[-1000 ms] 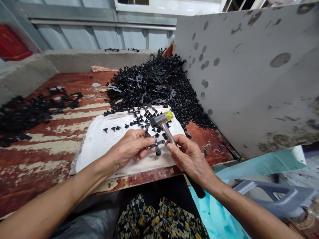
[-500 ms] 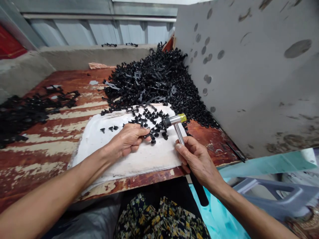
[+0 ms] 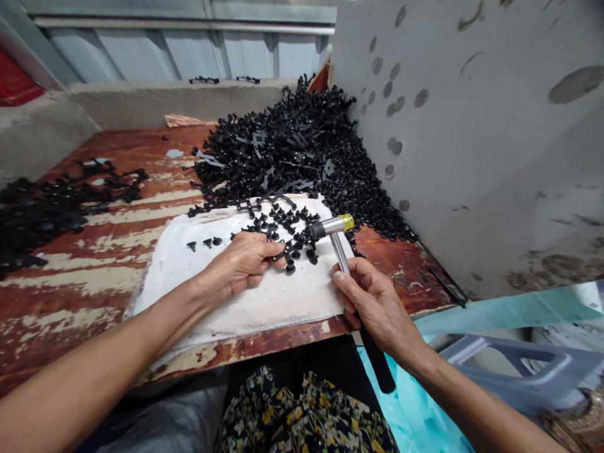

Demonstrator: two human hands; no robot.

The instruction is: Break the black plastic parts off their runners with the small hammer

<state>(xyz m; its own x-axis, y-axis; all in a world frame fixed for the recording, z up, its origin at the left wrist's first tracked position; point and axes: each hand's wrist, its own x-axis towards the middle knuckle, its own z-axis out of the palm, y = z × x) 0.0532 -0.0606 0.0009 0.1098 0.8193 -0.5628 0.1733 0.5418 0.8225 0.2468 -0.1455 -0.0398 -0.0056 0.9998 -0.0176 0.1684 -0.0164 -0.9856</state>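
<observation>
The right hand [image 3: 377, 305] is clenched around a small hammer [image 3: 340, 251], while the left hand [image 3: 245, 261] pinches a black plastic piece [image 3: 283, 257] against a white cloth [image 3: 264, 296].

The hammer's metal shaft rises up and away from the right fist, its yellow-tipped head hovering just above the loose black parts [image 3: 287, 223] scattered beyond the left fingertips; its dark grip sticks out below the wrist. The left hand lies palm down, thumb and forefinger closed on the piece, though its exact shape is hard to make out. Farther ahead of both hands a large heap of black parts [image 3: 292, 145] leans against a grey board [image 3: 472, 157]. Well off to the left hand's outer side, another dark pile [image 3: 56, 207] sits on the worn red table [image 3: 94, 283].
</observation>
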